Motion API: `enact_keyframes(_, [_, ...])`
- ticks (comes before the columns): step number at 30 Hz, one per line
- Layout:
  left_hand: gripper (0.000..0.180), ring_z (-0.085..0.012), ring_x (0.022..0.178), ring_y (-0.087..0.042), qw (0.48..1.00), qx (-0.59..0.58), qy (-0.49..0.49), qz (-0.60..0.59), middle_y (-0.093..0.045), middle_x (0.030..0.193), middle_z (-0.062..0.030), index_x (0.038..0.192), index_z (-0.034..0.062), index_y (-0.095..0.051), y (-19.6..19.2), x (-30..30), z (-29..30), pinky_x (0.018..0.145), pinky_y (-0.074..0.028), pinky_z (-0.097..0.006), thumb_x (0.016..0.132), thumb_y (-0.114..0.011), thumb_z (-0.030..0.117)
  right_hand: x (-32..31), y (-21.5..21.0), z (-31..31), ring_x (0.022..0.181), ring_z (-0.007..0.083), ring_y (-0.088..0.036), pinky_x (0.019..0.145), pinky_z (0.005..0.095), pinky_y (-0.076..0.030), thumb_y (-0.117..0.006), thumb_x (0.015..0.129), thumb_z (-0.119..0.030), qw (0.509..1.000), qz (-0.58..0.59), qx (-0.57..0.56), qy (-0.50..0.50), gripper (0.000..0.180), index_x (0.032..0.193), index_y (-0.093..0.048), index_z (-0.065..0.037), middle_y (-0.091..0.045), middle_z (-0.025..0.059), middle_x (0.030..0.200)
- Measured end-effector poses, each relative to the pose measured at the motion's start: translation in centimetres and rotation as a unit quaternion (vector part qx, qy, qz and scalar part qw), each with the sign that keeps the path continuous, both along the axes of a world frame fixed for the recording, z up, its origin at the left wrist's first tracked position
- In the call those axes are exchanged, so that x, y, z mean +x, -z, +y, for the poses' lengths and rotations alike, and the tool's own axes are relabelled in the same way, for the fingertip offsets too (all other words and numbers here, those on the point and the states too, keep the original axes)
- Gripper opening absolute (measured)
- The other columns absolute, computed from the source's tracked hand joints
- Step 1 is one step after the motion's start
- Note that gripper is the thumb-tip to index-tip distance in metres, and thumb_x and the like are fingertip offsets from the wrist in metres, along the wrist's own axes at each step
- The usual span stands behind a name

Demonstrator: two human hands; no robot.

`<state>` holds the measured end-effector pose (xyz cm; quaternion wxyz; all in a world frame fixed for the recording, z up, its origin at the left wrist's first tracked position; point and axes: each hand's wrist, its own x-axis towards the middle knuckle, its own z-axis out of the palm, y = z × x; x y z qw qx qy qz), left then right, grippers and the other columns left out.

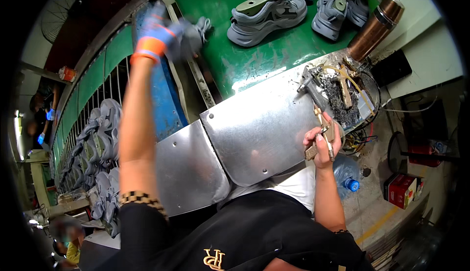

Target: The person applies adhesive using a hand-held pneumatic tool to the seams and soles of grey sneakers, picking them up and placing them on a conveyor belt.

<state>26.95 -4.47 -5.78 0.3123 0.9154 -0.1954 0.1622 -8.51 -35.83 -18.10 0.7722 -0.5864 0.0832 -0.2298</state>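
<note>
My left hand (pixel 155 32), in a blue and orange glove, is stretched far out and grips a grey sneaker (pixel 193 35) above the blue rail at the edge of the green conveyor belt (pixel 230 60); the shoe and glove are blurred. My right hand (pixel 320 144) is bare and closed around the handle of a brass spray gun (pixel 323 124) over the right end of the shiny metal worktop (pixel 259 129). More grey sneakers (pixel 267 14) stand on the belt further out.
A copper-coloured flask (pixel 376 26) stands at the right of the belt. Rows of grey shoes (pixel 98 144) hang on a rack at my left. A water bottle (pixel 346 173) and a red box (pixel 401 189) lie on the floor. Another person's gloved hands (pixel 46 124) show far left.
</note>
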Motion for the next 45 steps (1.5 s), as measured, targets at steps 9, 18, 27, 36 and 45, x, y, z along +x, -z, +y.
enact_keyframes(9, [0.124,-0.0364,0.135,-0.035,0.912,0.159,-0.331,0.184,-0.030,0.149,-0.0227,0.149,0.0032,-0.019,12.7,-7.2,2.5,0.109,-0.034,-0.043,0.057,-0.081,0.059,-0.9,-0.5,0.2,0.056,0.0172,-0.053,0.053,0.0303,-0.049,-0.056,0.082,-0.018,1.000,0.028,0.000,0.000,0.064,0.135,-0.032,0.011,-0.055,0.0112,0.071])
enact_keyframes(18, [0.092,-0.0267,0.100,-0.059,0.785,-0.463,-0.145,0.384,-0.059,0.117,-0.0188,0.146,-0.0017,-0.023,17.5,-16.8,1.4,0.089,-0.047,-0.032,0.076,-0.076,0.026,-1.3,-0.1,-0.2,0.060,0.0201,-0.057,0.058,0.0324,-0.051,-0.053,0.082,-0.012,1.000,0.010,-0.011,0.008,0.063,0.137,-0.029,0.010,-0.058,0.0127,0.071])
enact_keyframes(27, [0.116,-0.0326,0.127,-0.048,0.731,-0.261,-0.476,0.414,-0.046,0.140,-0.0208,0.134,-0.0066,-0.043,20.3,-7.3,0.8,0.103,-0.041,-0.039,0.051,-0.084,0.063,-1.0,0.0,-0.2,0.064,0.0192,-0.058,0.059,0.0315,-0.051,-0.053,0.083,-0.012,0.999,0.011,0.011,-0.033,0.060,0.136,-0.033,0.008,-0.058,0.0123,0.076])
enact_keyframes(36, [0.100,-0.0309,0.113,-0.058,0.894,0.126,-0.429,-0.007,-0.058,0.125,-0.0190,0.130,0.0024,-0.050,1.5,-8.0,6.3,0.099,-0.043,-0.039,0.055,-0.082,0.060,-1.3,-0.3,-1.0,0.069,0.0152,-0.059,0.065,0.0308,-0.052,-0.051,0.084,-0.005,0.998,-0.011,0.032,-0.054,0.053,0.134,-0.039,0.007,-0.058,0.0096,0.078])
enact_keyframes(45, [0.069,-0.0284,0.121,-0.054,0.980,-0.067,0.118,-0.147,-0.052,0.133,-0.0186,0.135,-0.0029,-0.043,-14.2,-24.1,3.6,0.102,-0.046,-0.037,0.075,-0.076,0.006,-5.7,-1.6,-7.2,0.060,0.0101,-0.055,0.053,0.0231,-0.046,-0.054,0.084,-0.006,0.975,0.140,-0.164,0.061,0.047,0.128,-0.049,0.006,-0.057,0.0040,0.071])
